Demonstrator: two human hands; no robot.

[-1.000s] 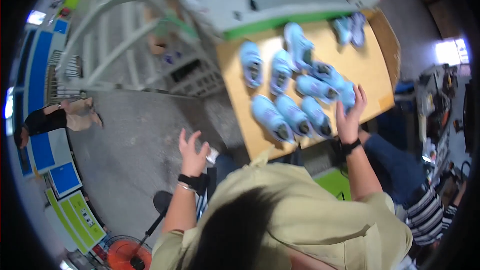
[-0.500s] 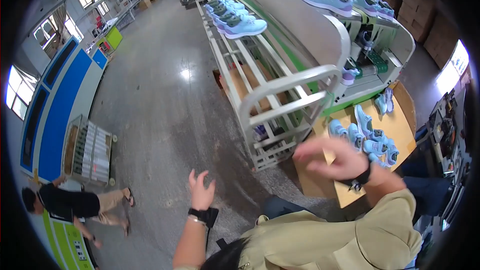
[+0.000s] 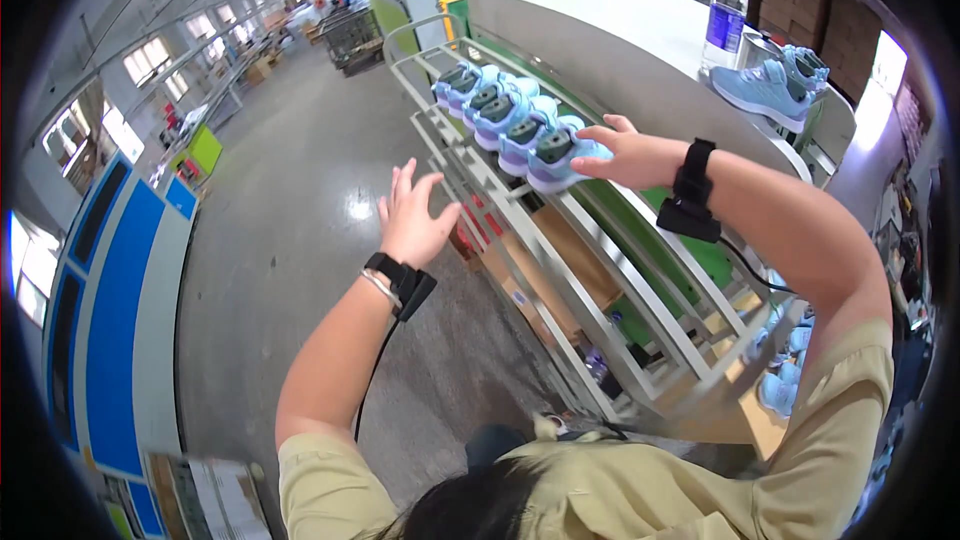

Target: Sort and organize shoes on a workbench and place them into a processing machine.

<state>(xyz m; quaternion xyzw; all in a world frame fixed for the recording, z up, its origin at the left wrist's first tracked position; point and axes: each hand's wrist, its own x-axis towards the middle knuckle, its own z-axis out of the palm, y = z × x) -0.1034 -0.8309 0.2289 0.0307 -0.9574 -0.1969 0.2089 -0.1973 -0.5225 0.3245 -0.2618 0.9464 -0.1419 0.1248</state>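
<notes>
Several light-blue sneakers stand in a row on the top bars of a grey metal rack. My right hand reaches over the rack to the nearest sneaker. Its thumb and fingers are apart around that shoe's end; they overlap it, and a firm grip does not show. My left hand hovers in the air left of the rack, fingers spread, with nothing in it. Each wrist carries a black strapped device.
A white-topped machine runs along the rack's far side, bearing a water bottle and more blue sneakers. Below my right arm, other sneakers lie on cardboard. A blue-and-white cabinet stands left.
My right hand has moved forward and left, from above the cardboard to the row of sneakers. My left hand has risen and stays open. The view has shifted, and the person at left is out of sight.
</notes>
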